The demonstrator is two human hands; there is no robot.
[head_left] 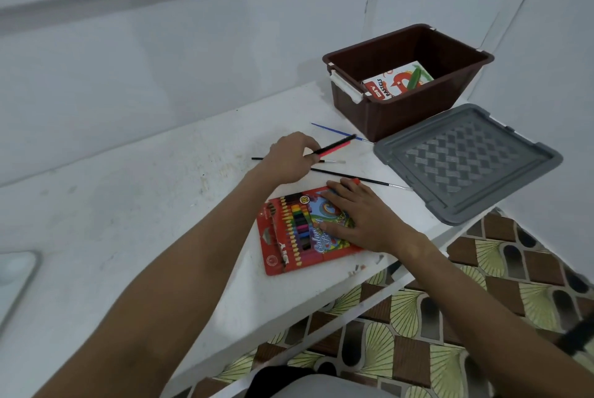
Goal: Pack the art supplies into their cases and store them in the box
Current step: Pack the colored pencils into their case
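Clearly we were midway through gathering loose pieces: our left hand pinched a red-and-black pencil lifted just off the white table, its far end pointing toward the brown box. Our right hand lay flat, fingers straight, pressing on the red pencil case to keep it from sliding.

To do this step well, we judged that the pencil should go into the case and not straight into the box, so the flat hand would have to lift and open the case end before the pencil could slide in beside the others. Keeping the case square to the table edge would help, since it sat near that edge.

Around us lay 3 thin paintbrushes: a blue one just beside the box, a black one partly under our left hand, and another black one passing just beyond our right fingertips. Any of them could roll if nudged. The box stood open with a pastels pack inside and something green on top of it. The grey lid rested beside the box, overhanging the table edge. Small scraps lay near the case.
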